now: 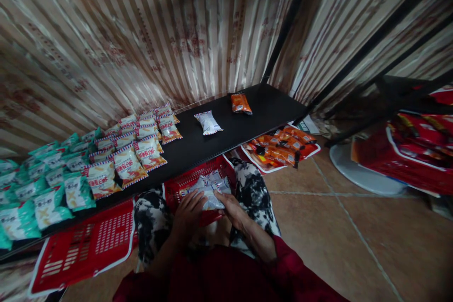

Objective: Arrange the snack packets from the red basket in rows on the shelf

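Observation:
Between my knees stands a red basket [176, 188] with several silvery-white snack bags in it. At its near side, both hands are on one silvery-white snack bag [212, 201]. My left hand [190, 208] lies over the bag's left part, fingers bent onto it. My right hand [231, 208] grips the right side, thumb on top; its other fingers are mostly hidden. On the black shelf [187, 153] beyond lies a single white snack bag [208, 123], print side down or plain. Farther right is an orange snack bag [241, 103].
Rows of white-and-orange snack bags [129, 165] and teal snack bags [51, 205] cover the shelf's left. An empty-looking red basket [102, 240] is at lower left. Right of my knee, another basket [311, 152] holds orange bags. Black poles [288, 23] and a striped curtain [198, 23] stand behind.

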{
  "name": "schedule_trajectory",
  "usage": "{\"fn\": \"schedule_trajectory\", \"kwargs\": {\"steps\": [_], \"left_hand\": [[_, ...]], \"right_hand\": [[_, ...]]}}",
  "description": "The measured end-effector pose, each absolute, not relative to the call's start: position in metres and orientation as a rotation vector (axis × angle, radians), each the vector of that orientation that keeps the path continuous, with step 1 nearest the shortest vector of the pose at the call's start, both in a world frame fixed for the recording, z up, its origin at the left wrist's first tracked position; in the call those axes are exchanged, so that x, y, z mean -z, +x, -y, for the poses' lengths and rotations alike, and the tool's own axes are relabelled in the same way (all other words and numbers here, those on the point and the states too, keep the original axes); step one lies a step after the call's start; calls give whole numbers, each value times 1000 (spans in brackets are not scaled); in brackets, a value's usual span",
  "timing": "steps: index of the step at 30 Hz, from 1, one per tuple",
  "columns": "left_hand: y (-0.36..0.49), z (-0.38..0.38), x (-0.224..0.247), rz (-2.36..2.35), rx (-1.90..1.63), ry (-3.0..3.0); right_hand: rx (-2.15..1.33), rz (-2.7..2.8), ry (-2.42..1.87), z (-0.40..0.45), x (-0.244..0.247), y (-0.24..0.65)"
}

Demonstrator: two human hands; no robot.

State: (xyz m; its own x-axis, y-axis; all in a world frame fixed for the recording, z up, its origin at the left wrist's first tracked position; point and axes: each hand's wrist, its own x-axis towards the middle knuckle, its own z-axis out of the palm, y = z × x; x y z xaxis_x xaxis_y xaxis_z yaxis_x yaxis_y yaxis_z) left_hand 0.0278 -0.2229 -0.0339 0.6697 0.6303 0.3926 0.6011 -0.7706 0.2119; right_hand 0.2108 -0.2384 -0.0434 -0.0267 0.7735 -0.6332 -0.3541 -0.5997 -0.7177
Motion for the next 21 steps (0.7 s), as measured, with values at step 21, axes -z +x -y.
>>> {"fn": "schedule_trajectory", "kwargs": {"steps": [21], "left_hand": [[26, 206, 31, -1017, -689, 2557]], "right_hand": [[-945, 1914, -1461, 244, 28, 214]]}}
